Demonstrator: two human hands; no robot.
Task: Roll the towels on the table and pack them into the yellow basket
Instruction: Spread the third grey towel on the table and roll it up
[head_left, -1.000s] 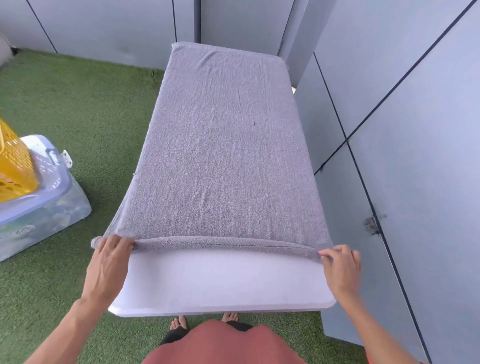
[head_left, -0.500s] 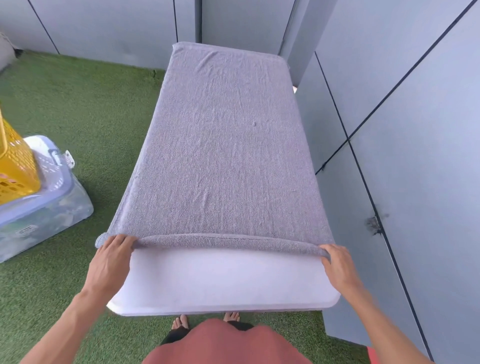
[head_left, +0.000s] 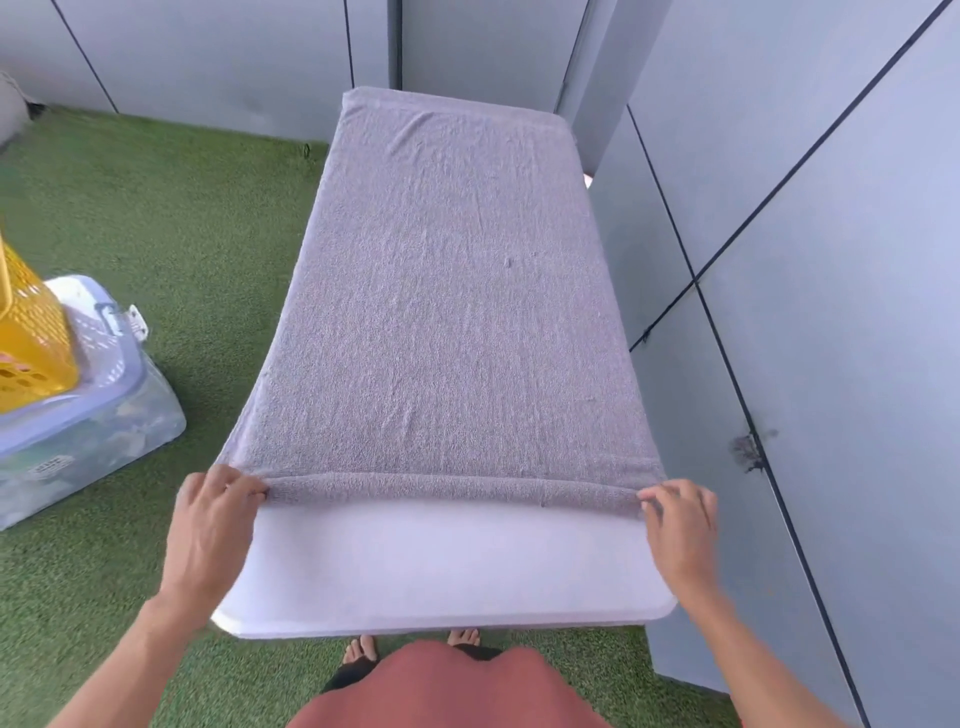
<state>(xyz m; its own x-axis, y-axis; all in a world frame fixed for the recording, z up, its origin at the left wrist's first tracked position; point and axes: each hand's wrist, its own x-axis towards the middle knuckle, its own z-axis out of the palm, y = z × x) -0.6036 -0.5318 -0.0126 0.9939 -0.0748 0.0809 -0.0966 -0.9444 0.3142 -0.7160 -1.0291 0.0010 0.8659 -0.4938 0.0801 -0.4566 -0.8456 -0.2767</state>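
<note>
Left hand (head_left: 215, 519) and right hand (head_left: 678, 522), fingers curled, grip the towel (head_left: 447, 312) roll's ends

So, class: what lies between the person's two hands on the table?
In the head view, the rolled near edge of the grey towel spans from the left hand to the right hand; both pinch its ends above the bare white table.

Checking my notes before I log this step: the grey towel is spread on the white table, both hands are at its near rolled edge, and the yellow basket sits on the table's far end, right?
Not quite. The yellow basket isn't on the table; the head view shows it off to the left on a clear storage bin on the grass. The rest holds: the grey towel covers the table, with left hand and right hand at its near rolled edge.
</note>
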